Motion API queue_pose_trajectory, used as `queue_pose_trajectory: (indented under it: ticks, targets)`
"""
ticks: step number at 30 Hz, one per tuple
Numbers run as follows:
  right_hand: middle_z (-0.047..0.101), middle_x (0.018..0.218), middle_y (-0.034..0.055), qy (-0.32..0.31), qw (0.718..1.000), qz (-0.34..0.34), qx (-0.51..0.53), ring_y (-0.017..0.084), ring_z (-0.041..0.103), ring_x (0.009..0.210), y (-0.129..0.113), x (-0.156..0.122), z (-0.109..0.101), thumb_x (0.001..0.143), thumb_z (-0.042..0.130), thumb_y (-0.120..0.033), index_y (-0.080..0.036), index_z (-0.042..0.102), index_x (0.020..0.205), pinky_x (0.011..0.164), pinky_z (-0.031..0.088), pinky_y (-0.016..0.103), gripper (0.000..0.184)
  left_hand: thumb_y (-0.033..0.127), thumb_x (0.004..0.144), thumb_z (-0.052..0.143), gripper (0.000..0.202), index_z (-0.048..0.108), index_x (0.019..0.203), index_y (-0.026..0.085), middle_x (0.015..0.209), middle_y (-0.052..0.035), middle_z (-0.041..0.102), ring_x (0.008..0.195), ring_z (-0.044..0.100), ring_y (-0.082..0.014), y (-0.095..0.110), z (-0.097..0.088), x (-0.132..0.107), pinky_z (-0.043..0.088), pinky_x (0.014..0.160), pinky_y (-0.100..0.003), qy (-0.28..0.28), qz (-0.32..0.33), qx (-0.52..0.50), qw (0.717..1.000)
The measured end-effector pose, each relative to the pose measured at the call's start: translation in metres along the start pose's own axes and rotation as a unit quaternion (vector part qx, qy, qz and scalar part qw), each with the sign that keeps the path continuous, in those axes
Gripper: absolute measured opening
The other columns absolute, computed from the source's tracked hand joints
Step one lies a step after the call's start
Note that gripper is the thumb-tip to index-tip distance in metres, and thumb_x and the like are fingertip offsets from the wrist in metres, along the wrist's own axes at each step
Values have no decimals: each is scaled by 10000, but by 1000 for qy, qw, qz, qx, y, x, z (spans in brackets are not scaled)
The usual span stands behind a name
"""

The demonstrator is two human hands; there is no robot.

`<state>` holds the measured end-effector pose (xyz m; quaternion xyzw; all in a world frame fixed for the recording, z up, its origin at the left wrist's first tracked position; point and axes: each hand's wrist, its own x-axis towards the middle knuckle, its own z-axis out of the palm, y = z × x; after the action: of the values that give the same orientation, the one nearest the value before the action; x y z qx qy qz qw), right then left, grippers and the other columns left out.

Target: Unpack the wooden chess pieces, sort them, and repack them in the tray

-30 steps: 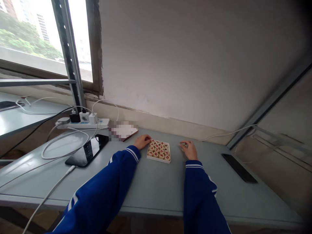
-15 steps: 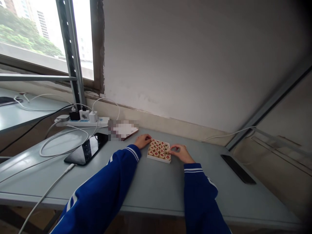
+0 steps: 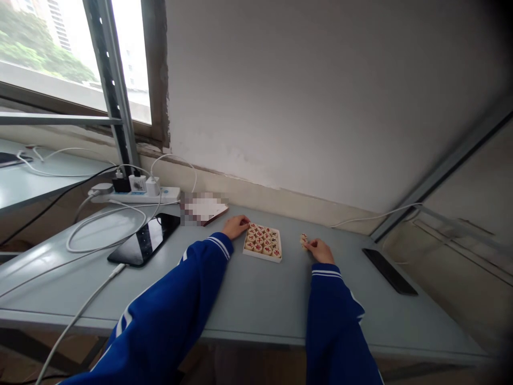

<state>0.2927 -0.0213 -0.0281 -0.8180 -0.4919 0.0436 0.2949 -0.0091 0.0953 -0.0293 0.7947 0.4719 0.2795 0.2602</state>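
- Left hand [image 3: 236,227]: palm down, fingers extended, resting.
- Right hand [image 3: 318,251]: fingers curled inward, pinching.
- Left forearm [image 3: 188,289], right forearm [image 3: 331,310]: blue-sleeved, extended forward, well apart.

No text can be read: the red characters on the xiangqi pieces [image 3: 261,239] are too small to make out, and the item [image 3: 203,208] at far left is pixelated.

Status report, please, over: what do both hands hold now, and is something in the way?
Left grip open, beside the tray of xiangqi pieces. Right grip pinching xiangqi pieces, right of the tray. Nothing lies between tray and right grip.
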Motion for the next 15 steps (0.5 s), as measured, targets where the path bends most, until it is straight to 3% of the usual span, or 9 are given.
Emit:
queue_pose_trajectory:
  ticks: [3,5,10,15]
  targets:
    - [558,741,60,43,998,-55,-4,190,513,707,-16,-5,-3,650,559,-406,-161,595,712,617,375,297,255,294,750,509,217,616,904,185,900,-31,646,862,563,-173,1,0,-1,404,783,-275,1,6,-2,1000]
    - [555,806,62,39,992,-122,10,176,513,732,-33,-12,-4,693,525,-431,-168,632,817,652,389,290,310,298,749,510,219,618,903,186,903,-30,646,865,561,-172,0,0,-1,404,785,-272,3,6,-4,1000]
    - [546,940,32,-141,940,-310,-1,188,481,920,-77,-42,2,711,548,-487,-279,675,822,817,364,313,268,311,748,512,227,623,903,188,900,-35,644,867,559,-179,0,1,-1,405,788,-276,7,1,0,1000]
    - [548,977,33,-197,927,-318,22,199,467,971,-87,-53,4,682,596,-451,-252,663,785,874,337,343,233,290,752,508,214,619,909,195,906,-27,643,869,558,-179,0,0,-1,393,816,-297,7,0,3,1000]
